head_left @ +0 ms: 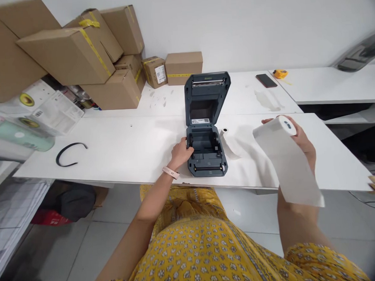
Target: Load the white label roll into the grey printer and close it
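A dark grey label printer (203,156) stands on the white table with its lid (205,94) raised, showing the hollow bay inside. My left hand (181,152) grips the printer's left edge, the thumb over the rim and the other fingers mostly hidden. Off to the right, my right hand (304,140) is wrapped round a roll of white label paper (275,153), held above the table with a long loose end hanging down. Just right of the printer lies a thinner paper roll (225,132) with its strip partly unrolled.
Cardboard boxes (65,54) are piled at the back left, and two smaller ones stand behind the printer. A black headband (66,154) lies on the left. Toward the back right are a phone (266,80) and a yellow tape measure (280,73). The table's front edge (139,182) runs close to my body.
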Motion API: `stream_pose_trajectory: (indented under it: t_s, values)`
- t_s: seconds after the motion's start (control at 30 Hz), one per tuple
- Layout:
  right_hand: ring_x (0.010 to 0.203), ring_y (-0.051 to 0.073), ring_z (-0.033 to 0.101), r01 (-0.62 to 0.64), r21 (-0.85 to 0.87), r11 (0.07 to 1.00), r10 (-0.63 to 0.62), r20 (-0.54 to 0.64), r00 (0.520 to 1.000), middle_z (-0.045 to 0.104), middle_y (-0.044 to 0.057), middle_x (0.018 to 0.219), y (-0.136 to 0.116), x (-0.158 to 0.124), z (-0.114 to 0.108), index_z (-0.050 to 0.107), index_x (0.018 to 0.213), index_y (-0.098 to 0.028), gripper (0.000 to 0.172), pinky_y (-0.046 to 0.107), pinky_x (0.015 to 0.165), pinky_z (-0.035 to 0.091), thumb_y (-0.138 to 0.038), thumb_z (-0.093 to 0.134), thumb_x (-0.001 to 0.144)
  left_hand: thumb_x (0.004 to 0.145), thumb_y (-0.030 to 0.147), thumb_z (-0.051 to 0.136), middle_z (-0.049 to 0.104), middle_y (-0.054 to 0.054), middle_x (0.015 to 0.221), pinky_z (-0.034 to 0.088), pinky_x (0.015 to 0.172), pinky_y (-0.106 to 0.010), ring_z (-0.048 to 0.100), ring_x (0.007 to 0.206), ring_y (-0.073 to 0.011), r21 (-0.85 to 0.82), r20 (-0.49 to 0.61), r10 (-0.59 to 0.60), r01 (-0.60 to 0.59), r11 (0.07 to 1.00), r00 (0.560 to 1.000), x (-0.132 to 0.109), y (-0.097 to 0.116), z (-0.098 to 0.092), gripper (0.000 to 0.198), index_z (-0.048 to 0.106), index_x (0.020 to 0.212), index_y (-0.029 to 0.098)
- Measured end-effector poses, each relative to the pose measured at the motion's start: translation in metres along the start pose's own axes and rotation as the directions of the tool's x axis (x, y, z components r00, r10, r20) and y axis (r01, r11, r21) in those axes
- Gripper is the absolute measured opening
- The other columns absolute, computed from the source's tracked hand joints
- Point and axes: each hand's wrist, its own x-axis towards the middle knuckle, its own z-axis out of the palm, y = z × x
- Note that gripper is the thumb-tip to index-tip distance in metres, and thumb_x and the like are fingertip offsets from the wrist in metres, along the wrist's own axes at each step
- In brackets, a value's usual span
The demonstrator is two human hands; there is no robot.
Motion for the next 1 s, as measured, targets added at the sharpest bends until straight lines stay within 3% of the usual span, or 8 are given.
stream_pose_trajectory:
  t_s: [0.03, 0.13, 0.3, 0.47, 0.73, 0.83, 0.93, 1.0]
  values:
    - [0.104, 0.032, 0.074, -0.206, 0.037, 0.978, 0.199, 0.138, 0.97, 0.073, 0.015, 0.137, 0.014, 0.001, -0.013, 0.068, 0.125, -0.034, 0.061, 0.042, 0.072, 0.056, -0.042, 0.087, 0.067, 0.088, 0.022, 0.053, 0.077, -0.014, 0.108, 0.053, 0.088, -0.042, 0.072, 0.105, -0.0341, 0.004, 0.004, -0.003, 0.003, 1.0, 1.0, 0.0, 0.0, 0.0, 0.057, 0.054, 0.145, 0.016]
    - [0.116, 0.029, 0.068, -0.42, 0.093, 0.903, 0.394, 0.212, 0.894, 0.072, 0.01, 0.137, 0.052, 0.007, -0.03, 0.065, 0.119, -0.033, 0.074, 0.039, 0.09, 0.055, -0.033, 0.092, 0.05, 0.089, 0.023, 0.053, 0.077, -0.013, 0.108, 0.053, 0.087, -0.04, 0.072, 0.104, -0.0329, 0.001, 0.015, -0.02, 0.02, 1.0, 1.0, 0.001, 0.0, -0.001, 0.058, 0.053, 0.147, 0.016]
    - [0.122, 0.028, 0.065, -0.432, 0.075, 0.899, 0.39, 0.314, 0.865, 0.071, 0.007, 0.136, 0.081, 0.02, 0.007, 0.062, 0.122, -0.031, 0.079, 0.039, 0.1, 0.054, -0.038, 0.092, 0.05, 0.09, 0.022, 0.054, 0.078, -0.012, 0.106, 0.053, 0.088, -0.039, 0.073, 0.104, -0.0315, -0.008, 0.014, -0.044, 0.044, 0.999, 0.999, 0.0, 0.003, -0.002, 0.058, 0.054, 0.148, 0.017]
    - [0.129, 0.031, 0.062, -0.402, 0.057, 0.914, 0.334, 0.454, 0.826, 0.064, 0.01, 0.147, 0.072, 0.038, 0.051, 0.057, 0.133, -0.028, 0.092, 0.044, 0.108, 0.051, -0.051, 0.092, 0.051, 0.09, 0.022, 0.054, 0.078, -0.012, 0.106, 0.052, 0.089, -0.038, 0.073, 0.104, -0.0309, -0.012, 0.01, -0.047, 0.047, 0.999, 0.999, -0.003, 0.005, -0.003, 0.06, 0.053, 0.149, 0.016]
    - [0.144, 0.034, 0.054, -0.169, -0.301, 0.938, 0.335, 0.67, 0.663, 0.055, 0.012, 0.16, 0.002, 0.084, 0.067, 0.051, 0.15, -0.032, 0.069, 0.046, 0.103, 0.057, -0.061, 0.066, 0.089, 0.089, 0.023, 0.054, 0.078, -0.012, 0.103, 0.052, 0.086, -0.039, 0.073, 0.101, -0.0315, -0.021, 0.01, -0.033, 0.033, 0.999, 0.999, -0.003, 0.004, -0.002, 0.058, 0.054, 0.147, 0.016]
    - [0.141, 0.035, 0.059, 0.078, -0.647, 0.758, 0.491, 0.645, 0.586, 0.061, 0.013, 0.154, -0.023, 0.102, 0.094, 0.053, 0.151, -0.028, 0.065, 0.043, 0.102, 0.058, -0.042, 0.068, 0.089, 0.089, 0.023, 0.054, 0.078, -0.011, 0.102, 0.052, 0.086, -0.038, 0.073, 0.101, -0.0311, -0.026, 0.007, -0.028, 0.029, 0.999, 1.0, -0.002, 0.003, -0.002, 0.058, 0.054, 0.147, 0.016]
    - [0.131, 0.039, 0.066, 0.239, -0.803, 0.546, 0.57, 0.566, 0.596, 0.07, 0.013, 0.142, -0.032, 0.108, 0.13, 0.061, 0.146, -0.026, 0.065, 0.052, 0.109, 0.053, -0.025, 0.071, 0.082, 0.089, 0.022, 0.053, 0.078, -0.012, 0.104, 0.052, 0.087, -0.038, 0.072, 0.102, -0.0313, -0.031, 0.008, -0.029, 0.03, 0.999, 1.0, -0.002, 0.002, -0.001, 0.059, 0.054, 0.147, 0.016]
    - [0.129, 0.042, 0.067, 0.254, -0.819, 0.515, 0.569, 0.548, 0.613, 0.073, 0.015, 0.136, -0.03, 0.107, 0.148, 0.07, 0.136, -0.023, 0.058, 0.055, 0.108, 0.051, -0.017, 0.071, 0.078, 0.088, 0.022, 0.053, 0.078, -0.012, 0.105, 0.052, 0.087, -0.039, 0.072, 0.103, -0.0319, -0.033, 0.008, -0.024, 0.024, 0.999, 1.0, -0.002, 0.002, 0.0, 0.059, 0.054, 0.147, 0.016]
